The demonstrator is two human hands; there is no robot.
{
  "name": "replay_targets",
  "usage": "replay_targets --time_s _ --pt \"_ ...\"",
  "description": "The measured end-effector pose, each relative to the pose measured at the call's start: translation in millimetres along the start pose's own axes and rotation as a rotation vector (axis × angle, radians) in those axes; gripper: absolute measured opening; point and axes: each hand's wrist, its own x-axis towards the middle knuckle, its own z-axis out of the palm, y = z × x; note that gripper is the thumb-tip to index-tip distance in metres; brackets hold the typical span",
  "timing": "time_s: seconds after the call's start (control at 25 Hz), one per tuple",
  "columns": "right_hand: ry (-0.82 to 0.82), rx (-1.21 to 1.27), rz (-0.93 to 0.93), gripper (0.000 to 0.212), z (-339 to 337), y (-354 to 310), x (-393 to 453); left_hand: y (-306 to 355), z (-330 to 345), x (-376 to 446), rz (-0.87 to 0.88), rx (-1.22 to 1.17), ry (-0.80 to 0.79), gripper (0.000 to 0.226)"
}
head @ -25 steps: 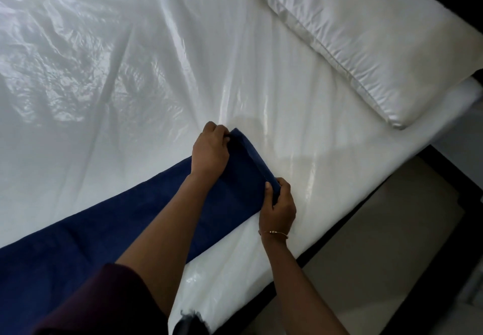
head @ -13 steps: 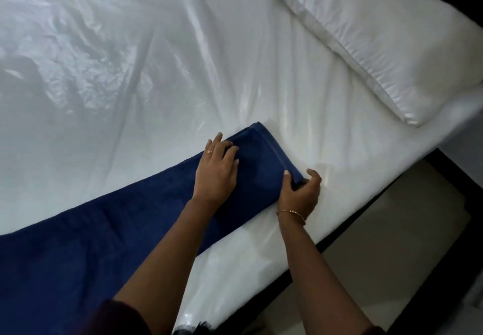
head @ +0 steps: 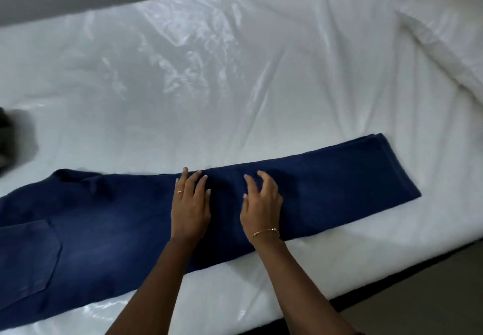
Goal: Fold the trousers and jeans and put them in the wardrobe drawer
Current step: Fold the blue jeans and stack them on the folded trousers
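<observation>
head view, hands: left hand (head: 190, 209) lies flat on the jeans (head: 109, 233), fingers spread and straight, holding nothing; right hand (head: 261, 206) rests on the cloth just beside it, fingers loosely bent and lifted at the tips, nothing in its grip.
risk, slip: bed (head: 261, 282) cover looks glossy and slick, so i judge a fold pulled across could drag the whole length sideways instead of creasing.
risk, edge: near side of the jeans runs close to the bed's front edge; a careless tug could send the hem end over.
risk, layers: stacked legs may shift apart when lifted, leaving an uneven fold.
jeans, look: dark blue, laid long across the bed, legs doubled, pocket at left, hem (head: 397, 167) squared at right.
far: pillow (head: 449, 39) well apart.
</observation>
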Motion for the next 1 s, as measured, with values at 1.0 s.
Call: replay_targets --time_s 1.0 --pt "-0.418 -0.240 -0.540 0.065 165.3 -266.3 -66.4 -318.6 -150.3 48.3 -0.041 -0.141 -0.171 0.024"
